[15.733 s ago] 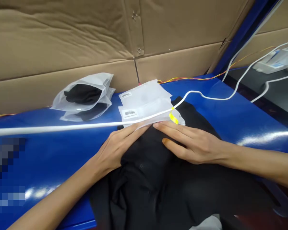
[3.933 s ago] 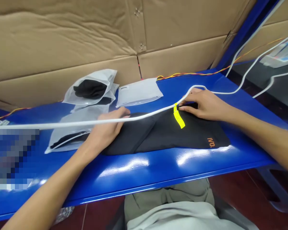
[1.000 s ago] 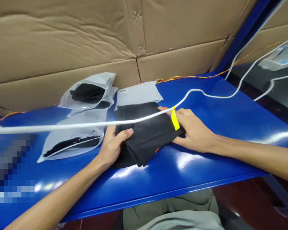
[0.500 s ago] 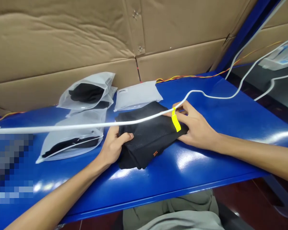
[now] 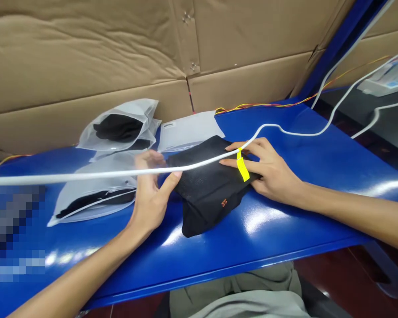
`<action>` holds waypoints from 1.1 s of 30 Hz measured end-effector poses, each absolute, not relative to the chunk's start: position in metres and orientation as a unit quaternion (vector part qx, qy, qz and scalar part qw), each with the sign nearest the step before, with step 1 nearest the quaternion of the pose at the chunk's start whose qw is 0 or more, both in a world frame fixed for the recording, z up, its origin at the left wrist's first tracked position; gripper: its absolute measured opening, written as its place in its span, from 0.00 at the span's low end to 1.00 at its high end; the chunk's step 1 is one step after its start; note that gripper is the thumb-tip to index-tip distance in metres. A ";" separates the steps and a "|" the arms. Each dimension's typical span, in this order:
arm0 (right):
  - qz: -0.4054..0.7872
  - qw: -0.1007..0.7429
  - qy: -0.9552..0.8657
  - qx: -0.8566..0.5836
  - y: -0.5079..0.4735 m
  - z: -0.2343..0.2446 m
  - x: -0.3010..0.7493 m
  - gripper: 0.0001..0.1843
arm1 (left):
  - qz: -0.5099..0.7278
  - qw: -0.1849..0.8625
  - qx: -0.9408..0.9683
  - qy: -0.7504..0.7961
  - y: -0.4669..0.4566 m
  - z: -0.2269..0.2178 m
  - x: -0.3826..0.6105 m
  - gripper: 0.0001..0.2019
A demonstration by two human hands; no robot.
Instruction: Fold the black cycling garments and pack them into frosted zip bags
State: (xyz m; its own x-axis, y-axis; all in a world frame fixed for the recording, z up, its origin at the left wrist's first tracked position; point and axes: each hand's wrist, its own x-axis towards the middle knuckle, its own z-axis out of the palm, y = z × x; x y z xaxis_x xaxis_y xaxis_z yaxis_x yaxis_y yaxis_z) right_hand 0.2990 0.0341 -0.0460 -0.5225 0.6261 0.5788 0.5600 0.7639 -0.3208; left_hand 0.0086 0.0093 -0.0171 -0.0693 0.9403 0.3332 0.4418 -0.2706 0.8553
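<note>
A folded black garment (image 5: 208, 187) with a perforated patch and a small orange mark lies on the blue table. My right hand (image 5: 268, 170) is at its right edge: spread fingers rest on top and the lowest digit goes under the cloth, gripping it. At the left edge is my left hand (image 5: 151, 194), open, its thumb tip touching or just beside the cloth and its other fingers raised and blurred. A white cable (image 5: 199, 166) with a yellow tag (image 5: 243, 169) passes in front, covering part of the garment and right fingers.
Behind my left hand, a frosted zip bag (image 5: 96, 194) holds black cloth. Farther back stand an open frosted bag (image 5: 119, 141) with black fabric and a flat frosted bag (image 5: 192, 131). Cardboard (image 5: 252, 39) lines the wall. Twisted coloured wires (image 5: 262, 106) run along the table (image 5: 285, 234).
My left hand has let go of the garment's left side and opened. The garment has turned and shifted slightly right. My right fingers have stretched farther across its top.
</note>
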 end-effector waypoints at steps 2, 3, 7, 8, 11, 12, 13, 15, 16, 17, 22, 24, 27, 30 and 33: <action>0.049 0.348 -0.878 -0.326 0.035 -0.047 0.300 0.40 | 0.452 0.136 0.718 0.512 0.011 -0.015 0.006 0.25; 0.056 0.349 -0.880 -0.317 0.036 -0.048 0.300 0.40 | 0.404 0.079 0.776 0.478 0.011 -0.013 0.005 0.26; 0.094 0.355 -0.880 -0.301 0.037 -0.048 0.301 0.36 | 0.184 0.044 0.940 0.285 0.012 -0.009 0.001 0.28; 0.098 0.354 -0.880 -0.300 0.037 -0.048 0.302 0.35 | 0.151 0.069 0.954 0.248 0.013 -0.009 0.000 0.32; 0.122 0.342 -0.881 -0.303 0.039 -0.042 0.306 0.31 | 0.097 0.120 0.965 0.213 0.013 -0.009 0.000 0.46; 0.145 0.337 -0.880 -0.302 0.040 -0.040 0.308 0.29 | 0.088 0.122 0.965 0.217 0.012 -0.008 0.000 0.48; 0.177 0.332 -0.877 -0.299 0.041 -0.037 0.311 0.27 | 0.080 0.122 0.965 0.219 0.012 -0.007 0.000 0.49; 0.254 0.337 -0.862 -0.281 0.043 -0.032 0.314 0.21 | 0.066 0.116 0.967 0.219 0.011 -0.004 0.001 0.51; 0.285 0.347 -0.850 -0.276 0.043 -0.031 0.314 0.19 | 0.061 0.112 0.968 0.218 0.011 -0.003 0.002 0.50; 0.305 0.358 -0.836 -0.284 0.043 -0.030 0.313 0.18 | 0.057 0.107 0.968 0.219 0.010 -0.002 0.003 0.49; 0.216 0.370 -0.771 -0.471 0.042 -0.034 0.300 0.22 | 0.054 0.088 0.962 0.253 0.001 -0.001 0.011 0.42; 0.180 0.332 -0.768 -0.517 0.043 -0.036 0.298 0.25 | 0.058 0.087 0.957 0.272 -0.005 -0.002 0.014 0.41; 0.205 0.296 -0.775 -0.519 0.047 -0.036 0.300 0.19 | 0.075 0.072 0.953 0.286 -0.012 -0.006 0.018 0.41; 0.273 0.339 -0.761 -0.480 0.051 -0.036 0.302 0.21 | 0.110 0.043 0.951 0.286 -0.016 -0.015 0.020 0.42; 0.310 0.396 -0.738 -0.450 0.052 -0.037 0.302 0.21 | 0.127 0.036 0.952 0.275 -0.015 -0.020 0.019 0.39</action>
State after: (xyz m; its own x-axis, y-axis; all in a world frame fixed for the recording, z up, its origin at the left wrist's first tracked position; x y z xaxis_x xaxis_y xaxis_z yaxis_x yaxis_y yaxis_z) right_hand 0.3018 0.0517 -0.0374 -0.2814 0.9100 0.3045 0.4194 0.4020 -0.8139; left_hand 0.0192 -0.0154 -0.0198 0.8159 0.5335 0.2227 0.5153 -0.8458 0.1383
